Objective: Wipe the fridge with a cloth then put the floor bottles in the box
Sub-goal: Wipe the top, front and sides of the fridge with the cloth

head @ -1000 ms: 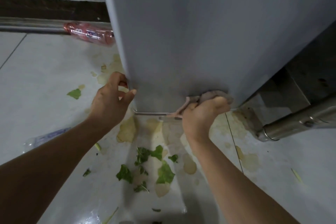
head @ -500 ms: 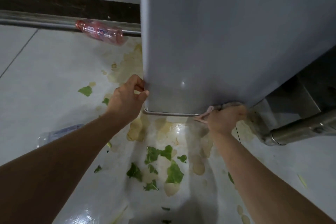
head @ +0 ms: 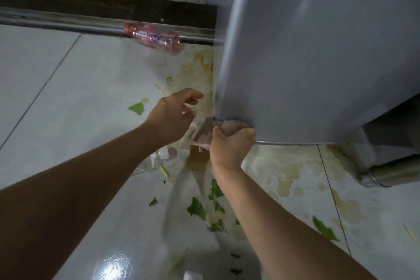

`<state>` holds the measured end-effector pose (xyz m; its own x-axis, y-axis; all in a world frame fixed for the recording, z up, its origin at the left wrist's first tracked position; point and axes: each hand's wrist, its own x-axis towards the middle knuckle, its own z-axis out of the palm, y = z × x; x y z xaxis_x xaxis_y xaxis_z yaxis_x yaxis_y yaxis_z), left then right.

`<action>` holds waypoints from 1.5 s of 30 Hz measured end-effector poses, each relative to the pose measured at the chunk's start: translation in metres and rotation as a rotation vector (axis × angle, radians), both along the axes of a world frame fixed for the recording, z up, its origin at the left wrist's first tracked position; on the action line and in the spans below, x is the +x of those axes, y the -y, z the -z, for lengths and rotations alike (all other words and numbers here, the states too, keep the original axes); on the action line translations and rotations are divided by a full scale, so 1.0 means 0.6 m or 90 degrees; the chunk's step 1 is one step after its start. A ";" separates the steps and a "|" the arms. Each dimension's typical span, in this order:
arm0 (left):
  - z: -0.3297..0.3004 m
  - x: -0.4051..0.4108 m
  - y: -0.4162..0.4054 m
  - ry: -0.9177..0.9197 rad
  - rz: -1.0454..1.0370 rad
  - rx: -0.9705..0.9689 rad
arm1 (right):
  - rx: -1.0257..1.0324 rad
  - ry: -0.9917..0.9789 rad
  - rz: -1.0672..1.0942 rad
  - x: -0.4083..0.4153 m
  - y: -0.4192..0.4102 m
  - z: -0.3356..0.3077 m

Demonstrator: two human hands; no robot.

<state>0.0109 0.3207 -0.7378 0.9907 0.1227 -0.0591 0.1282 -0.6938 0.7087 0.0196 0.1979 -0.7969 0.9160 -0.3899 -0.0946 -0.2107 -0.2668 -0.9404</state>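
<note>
Pale glossy floor tiles (head: 56,88) fill the view, smeared with yellowish stains (head: 197,68) and strewn with torn green leaf scraps (head: 137,108). Along the far edge runs a metal rail (head: 56,24) below a dark strip, and against that rail lies a pink-tinted plastic bottle (head: 152,37) on its side. Nearer, the left hand (head: 172,116) hovers above the floor just beside the fridge's lower corner, touching nothing — its fingers loosely spread and relaxed, holding nothing. Below that wrist a clear plastic bottle (head: 156,159) lies on the tiles, partly hidden by the arm and blurred. Right of it, the right hand (head: 231,143) grips a bunched pinkish cloth (head: 212,130) and presses it against the bottom corner of the grey fridge (head: 318,52), with part of the cloth hanging loose below the fist. More leaf scraps lie between the forearms — others farther right. At the far right a steel leg (head: 395,173) stands behind the fridge.
</note>
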 end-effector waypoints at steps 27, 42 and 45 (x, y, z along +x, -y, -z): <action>0.010 0.010 0.040 0.005 -0.023 -0.005 | 0.214 -0.314 0.118 0.035 -0.008 0.060; 0.036 0.020 0.089 0.038 -0.120 0.090 | 0.055 -0.222 0.235 0.107 0.290 0.056; 0.036 0.017 0.085 0.051 -0.100 0.090 | 0.005 -0.213 0.240 0.120 0.333 0.052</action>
